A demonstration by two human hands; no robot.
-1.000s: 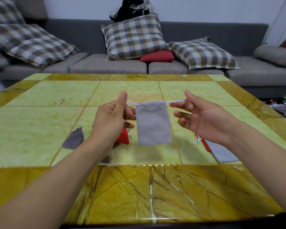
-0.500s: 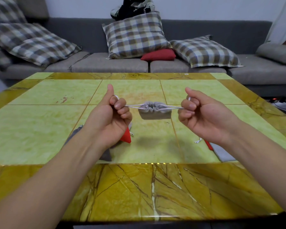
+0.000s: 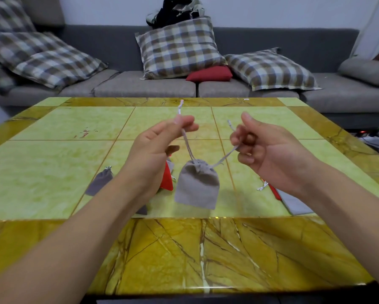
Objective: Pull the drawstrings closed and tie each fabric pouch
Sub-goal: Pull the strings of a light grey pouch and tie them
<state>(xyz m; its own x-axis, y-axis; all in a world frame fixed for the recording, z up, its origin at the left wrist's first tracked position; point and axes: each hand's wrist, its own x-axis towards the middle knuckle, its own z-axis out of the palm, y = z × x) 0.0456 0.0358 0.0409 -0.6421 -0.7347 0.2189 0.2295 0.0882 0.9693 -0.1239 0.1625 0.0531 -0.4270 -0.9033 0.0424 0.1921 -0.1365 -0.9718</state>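
Dark grey pouch (image 3: 99, 181) lies on tabletop (image 3: 52, 172) at left. Left hand (image 3: 155, 145) pinches one drawstring (image 3: 186, 139), end sticking up. Red pouch (image 3: 167, 178) partly behind it. Grey pouch (image 3: 197, 187), mouth cinched, hangs between hands above tabletop. Right hand (image 3: 265, 150) pinches other drawstring (image 3: 227, 155). Flat pouches (image 3: 293, 200) at right.
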